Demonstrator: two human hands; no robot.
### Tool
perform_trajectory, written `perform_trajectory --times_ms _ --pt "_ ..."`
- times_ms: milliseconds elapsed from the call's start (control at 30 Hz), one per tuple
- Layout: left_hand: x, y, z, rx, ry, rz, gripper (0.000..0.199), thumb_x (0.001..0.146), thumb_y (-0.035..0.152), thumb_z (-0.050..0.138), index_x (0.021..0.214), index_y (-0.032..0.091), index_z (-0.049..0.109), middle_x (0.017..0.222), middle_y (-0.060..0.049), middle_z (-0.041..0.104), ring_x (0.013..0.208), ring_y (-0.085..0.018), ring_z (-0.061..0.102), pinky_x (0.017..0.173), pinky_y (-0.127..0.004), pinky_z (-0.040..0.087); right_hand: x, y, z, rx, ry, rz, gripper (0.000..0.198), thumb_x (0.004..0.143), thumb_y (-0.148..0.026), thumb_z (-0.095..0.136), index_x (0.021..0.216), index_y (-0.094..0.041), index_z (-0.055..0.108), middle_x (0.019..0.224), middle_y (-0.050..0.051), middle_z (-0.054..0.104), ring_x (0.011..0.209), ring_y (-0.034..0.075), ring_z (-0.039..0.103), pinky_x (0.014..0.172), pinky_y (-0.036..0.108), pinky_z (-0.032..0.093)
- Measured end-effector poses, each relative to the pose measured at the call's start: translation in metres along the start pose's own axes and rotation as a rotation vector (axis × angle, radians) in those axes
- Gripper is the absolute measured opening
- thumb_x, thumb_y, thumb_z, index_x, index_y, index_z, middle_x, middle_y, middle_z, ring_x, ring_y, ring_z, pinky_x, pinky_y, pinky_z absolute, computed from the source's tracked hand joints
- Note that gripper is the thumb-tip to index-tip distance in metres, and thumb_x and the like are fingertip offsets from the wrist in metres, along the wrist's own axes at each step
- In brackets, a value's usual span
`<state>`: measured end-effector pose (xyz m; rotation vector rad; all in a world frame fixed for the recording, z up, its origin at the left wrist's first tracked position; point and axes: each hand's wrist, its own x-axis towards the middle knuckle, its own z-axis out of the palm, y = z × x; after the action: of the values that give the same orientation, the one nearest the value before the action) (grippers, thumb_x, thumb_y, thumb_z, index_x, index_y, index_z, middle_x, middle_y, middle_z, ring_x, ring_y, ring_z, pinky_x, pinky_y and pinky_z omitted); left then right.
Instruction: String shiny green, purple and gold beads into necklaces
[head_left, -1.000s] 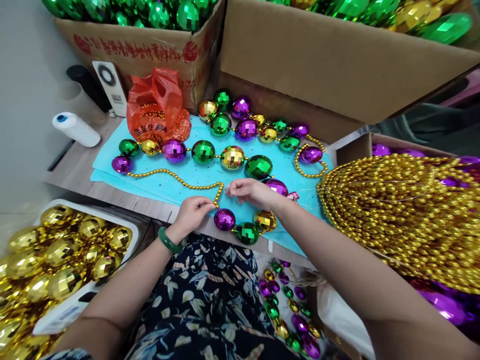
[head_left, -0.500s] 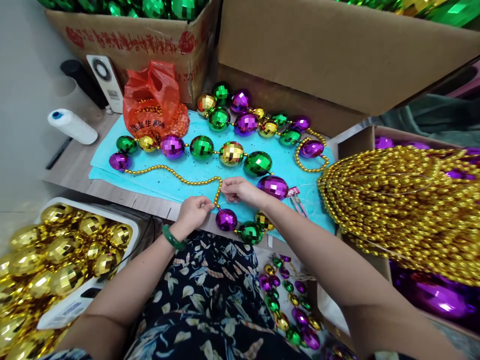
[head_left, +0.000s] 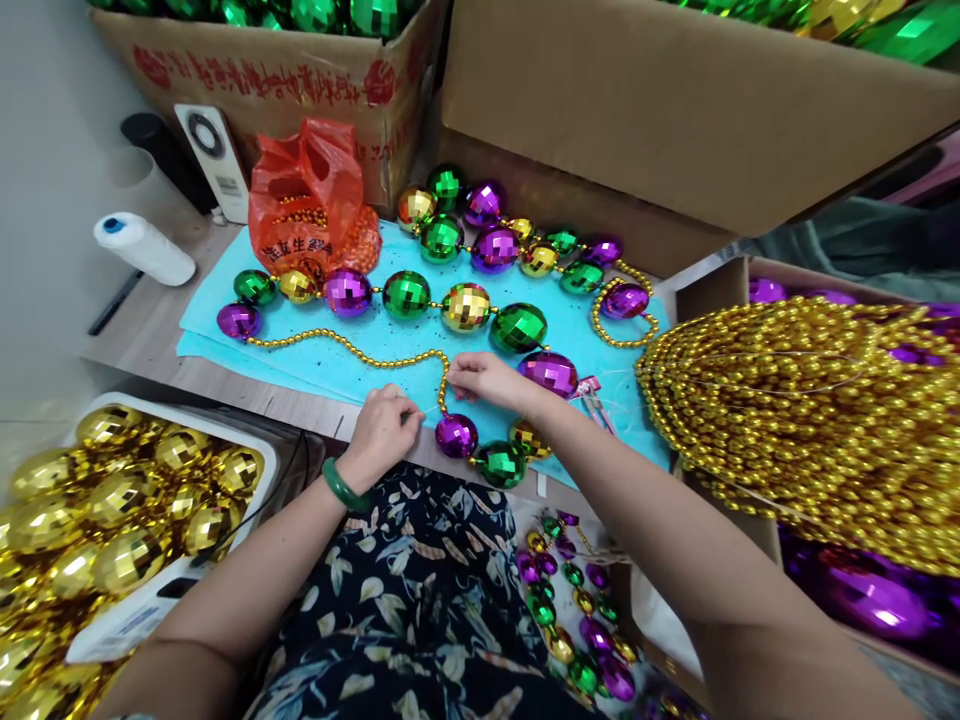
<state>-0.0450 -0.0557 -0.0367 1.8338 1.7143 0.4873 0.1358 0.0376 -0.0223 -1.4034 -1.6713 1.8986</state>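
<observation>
My left hand (head_left: 384, 432), a green bangle on its wrist, is closed in a pinch on a thin pale thread (head_left: 430, 409) that runs toward the bead chain. My right hand (head_left: 491, 384) is pinched right beside the gold bead chain (head_left: 360, 354); what its fingertips hold is hidden. Between the hands the chain drops to a purple faceted ball (head_left: 457, 436). From there a green ball (head_left: 502, 464) and a gold ball (head_left: 529, 438) follow, partly under my right forearm. The strand loops round through a large purple ball (head_left: 549, 372) and several others on the blue cloth (head_left: 292, 365).
Small scissors (head_left: 596, 405) lie right of my right hand. Behind are a red plastic bag (head_left: 304, 210), another ball strand (head_left: 495, 248) and cardboard boxes (head_left: 300, 110). A gold chain bundle (head_left: 787, 430) bulges at right; a white bin (head_left: 270, 440) of gold balls stands at lower left.
My left hand has drawn away to the left from the chain, with thread now showing between. My right hand has barely moved; the purple ball has shifted slightly.
</observation>
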Motion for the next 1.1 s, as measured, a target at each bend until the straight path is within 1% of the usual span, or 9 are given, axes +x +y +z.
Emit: perform_trajectory --times_ms 133,300,400,533,633,733,867,967,1100 --pt "-0.005 -0.005 -0.007 0.014 0.082 0.063 0.017 0.081 0.027 0.058 0.071 0.019 0.069 0.094 -0.008 0.061 0.097 -0.025 0.052 0.089 -0.041 0.037 -0.006 0.001 -0.003 0.115 0.026 -0.017 0.017 0.071 -0.028 0.065 0.063 -0.016 0.057 0.057 0.002 0.061 0.049 0.01 0.05 0.052 0.024 0.039" --pt "-0.003 0.0 -0.011 -0.188 0.076 0.069 0.013 0.078 0.023 0.058 0.067 0.019 0.064 0.086 -0.006 0.063 0.09 -0.022 0.055 0.086 -0.038 0.041 -0.01 0.002 0.0 0.224 0.047 -0.015 0.018 0.067 -0.03 0.065 0.061 -0.015 0.058 0.058 0.002 0.061 0.05 0.01 0.05 0.051 0.023 0.039" --pt "-0.002 0.0 -0.01 -0.516 0.075 -0.044 0.015 0.074 0.024 0.059 0.062 0.017 0.059 0.08 -0.005 0.062 0.081 -0.018 0.057 0.076 -0.033 0.044 -0.007 0.002 0.001 0.281 0.054 0.007 0.018 0.064 -0.03 0.067 0.06 -0.015 0.057 0.054 0.002 0.059 0.05 0.011 0.052 0.048 0.022 0.038" --pt "-0.001 -0.001 -0.01 -1.098 0.008 -0.363 0.017 0.069 0.027 0.063 0.059 0.015 0.056 0.085 -0.007 0.063 0.078 -0.016 0.059 0.055 -0.024 0.043 -0.005 0.004 0.003 0.324 0.049 0.053 0.019 0.063 -0.028 0.069 0.057 -0.015 0.055 0.051 0.002 0.057 0.049 0.011 0.051 0.046 0.022 0.038" --pt "0.005 0.001 -0.009 -1.49 -0.011 -0.493 0.015 0.069 0.023 0.064 0.064 0.015 0.052 0.09 -0.008 0.065 0.088 -0.017 0.063 0.06 -0.023 0.048 -0.005 0.003 0.004 0.383 0.052 0.088 0.02 0.061 -0.025 0.071 0.056 -0.015 0.054 0.048 0.002 0.055 0.052 0.013 0.054 0.045 0.022 0.038" --pt "0.016 0.003 -0.006 -1.707 0.031 -0.503 0.014 0.075 0.023 0.061 0.071 0.017 0.049 0.082 -0.005 0.063 0.093 -0.017 0.064 0.07 -0.024 0.051 -0.004 -0.004 0.005 0.586 0.086 0.056 0.022 0.058 -0.024 0.071 0.057 -0.017 0.05 0.047 0.001 0.05 0.06 0.017 0.059 0.044 0.021 0.039" --pt "0.037 0.004 0.0 -1.605 0.072 -0.382 0.02 0.08 0.031 0.058 0.073 0.019 0.044 0.065 0.002 0.051 0.074 -0.013 0.061 0.07 -0.026 0.05 0.0 -0.016 0.007 0.776 0.138 -0.026 0.025 0.061 -0.028 0.067 0.061 -0.019 0.043 0.05 -0.003 0.041 0.056 0.014 0.055 0.037 0.018 0.03" --pt "0.049 0.004 0.0 -1.225 -0.01 -0.176 0.027 0.08 0.04 0.056 0.068 0.019 0.043 0.059 0.003 0.046 0.058 -0.011 0.049 0.059 -0.023 0.042 0.008 -0.015 0.011 0.629 0.149 0.05 0.027 0.061 -0.028 0.065 0.062 -0.02 0.039 0.048 -0.007 0.034 0.041 0.007 0.041 0.033 0.016 0.017" --pt "0.053 0.005 -0.003 -0.641 -0.119 0.085 0.031 0.084 0.037 0.049 0.061 0.018 0.042 0.058 0.002 0.042 0.059 -0.011 0.038 0.058 -0.025 0.032 0.017 -0.004 0.013 0.486 0.166 0.142 0.024 0.059 -0.023 0.066 0.06 -0.019 0.043 0.04 -0.008 0.034 0.033 0.005 0.032 0.031 0.017 0.012"
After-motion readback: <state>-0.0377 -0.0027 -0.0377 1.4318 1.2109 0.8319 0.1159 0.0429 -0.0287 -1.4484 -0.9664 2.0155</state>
